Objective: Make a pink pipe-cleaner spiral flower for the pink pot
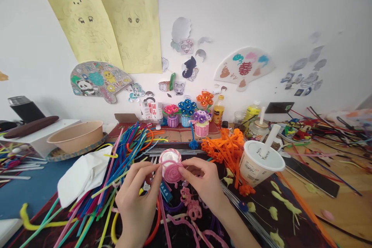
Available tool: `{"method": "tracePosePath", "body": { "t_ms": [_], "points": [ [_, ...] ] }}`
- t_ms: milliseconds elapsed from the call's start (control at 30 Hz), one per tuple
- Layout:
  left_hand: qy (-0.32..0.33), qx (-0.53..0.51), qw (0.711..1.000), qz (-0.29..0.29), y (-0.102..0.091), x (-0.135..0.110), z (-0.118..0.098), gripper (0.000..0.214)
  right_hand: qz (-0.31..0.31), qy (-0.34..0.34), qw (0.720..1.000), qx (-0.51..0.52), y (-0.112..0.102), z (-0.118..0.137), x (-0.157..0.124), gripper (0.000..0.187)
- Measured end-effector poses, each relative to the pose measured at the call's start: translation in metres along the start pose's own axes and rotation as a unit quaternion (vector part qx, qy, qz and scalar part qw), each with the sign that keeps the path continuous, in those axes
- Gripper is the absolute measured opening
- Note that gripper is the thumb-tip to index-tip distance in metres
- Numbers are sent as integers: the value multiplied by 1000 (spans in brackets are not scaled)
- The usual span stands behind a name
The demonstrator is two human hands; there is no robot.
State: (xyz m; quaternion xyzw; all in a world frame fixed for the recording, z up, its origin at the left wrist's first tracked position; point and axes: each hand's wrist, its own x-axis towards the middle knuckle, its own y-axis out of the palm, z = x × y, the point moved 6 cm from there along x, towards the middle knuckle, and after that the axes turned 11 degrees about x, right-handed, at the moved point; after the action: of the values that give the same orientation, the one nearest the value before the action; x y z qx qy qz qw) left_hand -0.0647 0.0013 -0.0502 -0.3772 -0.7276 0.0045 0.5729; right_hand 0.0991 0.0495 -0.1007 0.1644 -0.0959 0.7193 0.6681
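Between both hands is a flat pink spiral of coiled pipe cleaner point(173, 173). My left hand point(138, 195) pinches its left edge with thumb and forefinger. On the other side, my right hand point(203, 178) grips the right edge the same way. Right behind the coil sits a small pink-and-white pot point(170, 152) with white filling showing inside; whether the coil touches it I cannot tell. A pink pipe cleaner strand point(165, 217) hangs below the coil. Looped pink pipe cleaner flowers point(194, 208) lie underneath, by my right wrist.
Loose coloured pipe cleaners point(136, 143) are heaped at left beside a white cloth-like sheet point(83, 178). Orange pipe cleaner pieces point(226, 145) and a lidded paper cup point(258, 162) stand at right. Finished flower pots point(201, 128) line the back. A black phone point(312, 176) lies on the wood.
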Motion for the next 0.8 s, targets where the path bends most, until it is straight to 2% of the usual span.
{"method": "tracePosePath", "body": {
  "t_ms": [567,800],
  "points": [
    [8,14,1000,6,1,0,-2,7,-2,11,1000,15,-1,-3,2,14],
    [11,11,1000,-19,-2,1,-4,9,2,8,1000,17,0,0,-1,14]
  ]
}}
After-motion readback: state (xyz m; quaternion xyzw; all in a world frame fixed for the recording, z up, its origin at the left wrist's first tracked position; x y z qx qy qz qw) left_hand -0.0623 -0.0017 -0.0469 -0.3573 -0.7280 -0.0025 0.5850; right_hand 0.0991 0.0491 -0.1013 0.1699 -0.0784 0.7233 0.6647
